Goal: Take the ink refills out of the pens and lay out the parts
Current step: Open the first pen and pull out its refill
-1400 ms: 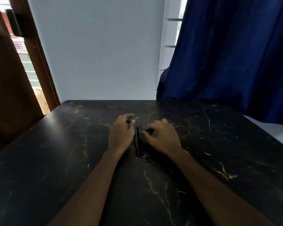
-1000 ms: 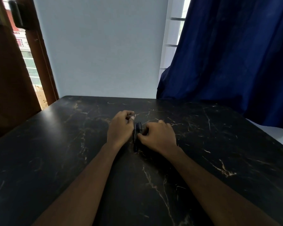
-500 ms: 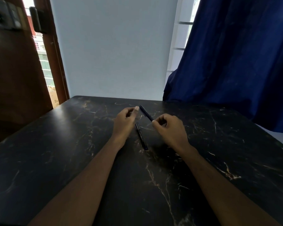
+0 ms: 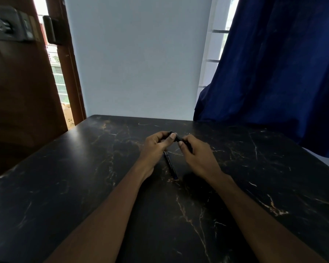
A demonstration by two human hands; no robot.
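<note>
Table: I see a black table (image 4: 65,186) with thin pale lines in it, close under my view.
Arms: A left arm (image 4: 106,211) and a right arm (image 4: 254,211), both bare, reach out over the table.
Pen on the table: The pen on the table (image 4: 170,166) is dark. It lies flat between the two wrists. Its far end goes under the left hand.
Left hand: The left hand (image 4: 155,147) is up off the table with its fingers curled. It pinches one end of the held pen.
Right hand: The right hand (image 4: 198,158) is curled too. It pinches the other end.
Held pen: Only a short dark bit of the held pen (image 4: 177,138) shows between the two thumbs. I cannot tell if it is still in one piece.
Far back: I see a pale wall (image 4: 141,63), a blue curtain (image 4: 283,73) on the right and a brown door (image 4: 17,92) on the left.
</note>
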